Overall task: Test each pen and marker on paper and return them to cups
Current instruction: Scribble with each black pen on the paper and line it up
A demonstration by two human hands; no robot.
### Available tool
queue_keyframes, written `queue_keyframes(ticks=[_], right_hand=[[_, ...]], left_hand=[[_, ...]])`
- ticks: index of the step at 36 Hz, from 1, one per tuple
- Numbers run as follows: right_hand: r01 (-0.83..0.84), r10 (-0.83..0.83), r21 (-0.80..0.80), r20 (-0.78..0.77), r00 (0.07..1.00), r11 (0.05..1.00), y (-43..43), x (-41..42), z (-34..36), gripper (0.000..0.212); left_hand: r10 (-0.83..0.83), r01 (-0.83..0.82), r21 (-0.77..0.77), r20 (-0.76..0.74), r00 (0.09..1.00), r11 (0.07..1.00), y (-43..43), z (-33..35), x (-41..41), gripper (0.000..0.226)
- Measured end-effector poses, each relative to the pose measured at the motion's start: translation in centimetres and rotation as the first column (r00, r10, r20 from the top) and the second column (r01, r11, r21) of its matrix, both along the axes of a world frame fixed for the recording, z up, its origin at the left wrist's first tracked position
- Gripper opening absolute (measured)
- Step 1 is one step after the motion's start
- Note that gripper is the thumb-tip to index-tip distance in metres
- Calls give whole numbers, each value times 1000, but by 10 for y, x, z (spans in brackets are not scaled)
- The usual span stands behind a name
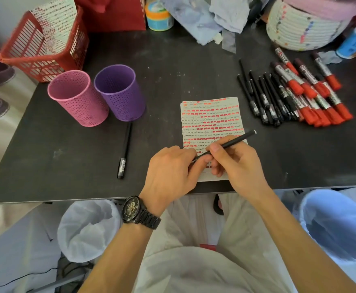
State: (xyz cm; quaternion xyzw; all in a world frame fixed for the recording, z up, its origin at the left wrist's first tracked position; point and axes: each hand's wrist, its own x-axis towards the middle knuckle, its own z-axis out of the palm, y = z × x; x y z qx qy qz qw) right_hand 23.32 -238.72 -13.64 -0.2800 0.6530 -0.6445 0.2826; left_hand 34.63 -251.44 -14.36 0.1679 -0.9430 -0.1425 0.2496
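A sheet of paper (pixel 211 117) covered with red and black test marks lies near the table's front edge. My right hand (pixel 236 163) grips a black pen (pixel 234 141) over the paper's lower part. My left hand (pixel 170 168) meets the pen's lower end, its fingers curled there; the tip is hidden. A pink mesh cup (pixel 78 98) and a purple mesh cup (pixel 120 92) stand at the left. One black pen (pixel 124 151) lies in front of the cups. A pile of black pens (pixel 263 98) and red-capped markers (pixel 312 96) lies at the right.
A red plastic basket (pixel 40 51) stands at the back left, a woven basket (pixel 299 28) at the back right beside a blue bottle (pixel 354 43). Crumpled cloth (pixel 211 15) and a small tub (pixel 158 15) sit along the back. Two lined bins stand under the table edge.
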Motion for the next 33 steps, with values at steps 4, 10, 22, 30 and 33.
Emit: queue_keyframes(ticks=[4, 10, 22, 30, 33], right_hand=[[35, -30, -92, 51, 998, 995, 1, 0, 1, 20], [217, -157, -210, 272, 949, 953, 0, -4, 3, 23], [263, -270, -219, -6, 963, 940, 3, 11, 8, 14], [185, -191, -70, -95, 977, 980, -9, 17, 17, 28], [184, -184, -17, -154, 971, 983, -16, 17, 16, 33]], left_hand=[[-35, 35, 37, 13, 999, 999, -2, 1, -1, 49], [5, -3, 290, -7, 1000, 957, -1, 6, 11, 25], [-17, -12, 281, 99, 995, 960, 10, -2, 41, 28], [11, -36, 284, 89, 996, 958, 12, -2, 39, 31], [29, -50, 282, 79, 996, 958, 13, -2, 37, 28]])
